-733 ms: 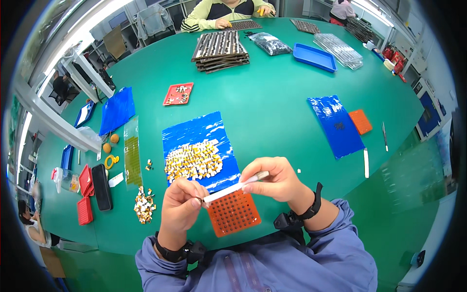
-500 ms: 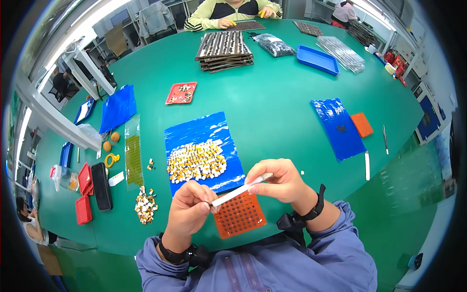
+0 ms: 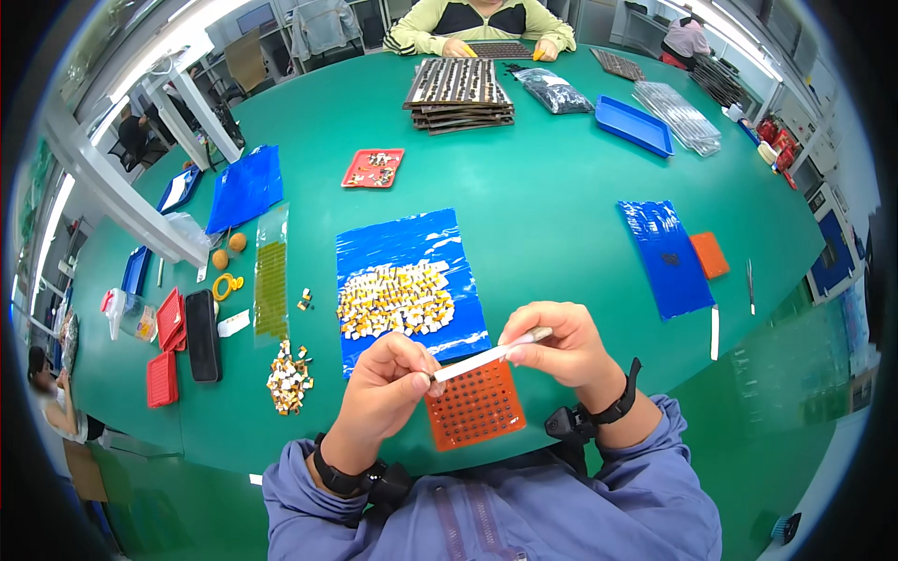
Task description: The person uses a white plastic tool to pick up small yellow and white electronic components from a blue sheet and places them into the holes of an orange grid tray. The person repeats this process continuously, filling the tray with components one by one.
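Above an orange tray (image 3: 475, 411) dotted with rows of small dark pieces, a narrow white strip (image 3: 470, 363) is held slantwise between my hands. My right hand (image 3: 557, 346) pinches its upper right end between thumb and fingers. The thumb and fingers of my left hand (image 3: 398, 379) are pressed together at the lower left end of the strip; a tiny dark bit shows at those fingertips, too small to name. Just beyond lies a blue sheet (image 3: 402, 238), with a heap of small white and yellow pieces (image 3: 393, 299) spread over it.
A smaller heap of similar pieces (image 3: 288, 379) lies at left, near a black case (image 3: 202, 337) and red trays (image 3: 162, 379). At right are another blue sheet (image 3: 659, 257), an orange block (image 3: 710, 255) and tweezers (image 3: 750, 285). Across the table a co-worker (image 3: 482, 28) handles a dark tray.
My view has shifted, so the table's contents sit farther right in the picture. Both hands keep their hold around the white strip, which lies at a slightly flatter slant.
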Tool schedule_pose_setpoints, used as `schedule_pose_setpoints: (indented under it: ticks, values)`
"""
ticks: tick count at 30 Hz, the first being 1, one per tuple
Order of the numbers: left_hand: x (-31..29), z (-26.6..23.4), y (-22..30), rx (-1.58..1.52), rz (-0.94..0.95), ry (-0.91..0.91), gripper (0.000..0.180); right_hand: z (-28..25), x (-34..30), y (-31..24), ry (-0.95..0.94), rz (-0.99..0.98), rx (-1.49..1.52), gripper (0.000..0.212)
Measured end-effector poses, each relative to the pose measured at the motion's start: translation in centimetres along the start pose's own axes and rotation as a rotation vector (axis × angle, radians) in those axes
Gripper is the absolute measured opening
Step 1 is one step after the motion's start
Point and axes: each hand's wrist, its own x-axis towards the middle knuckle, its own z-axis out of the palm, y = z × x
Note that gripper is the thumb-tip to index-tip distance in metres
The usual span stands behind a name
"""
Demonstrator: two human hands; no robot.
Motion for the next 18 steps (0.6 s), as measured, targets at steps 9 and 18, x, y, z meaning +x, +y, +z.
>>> schedule_pose_setpoints:
  ticks: [9,18]
  values:
    - [0.14,-0.22,-0.39,-0.059,-0.023,0.000,0.011,0.20,0.47,0.57,0.016,-0.178,-0.147,0.010]
    - [0.14,-0.33,-0.65,-0.056,-0.022,-0.025,0.012,0.15,0.71,0.08,0.016,-0.296,-0.391,0.007]
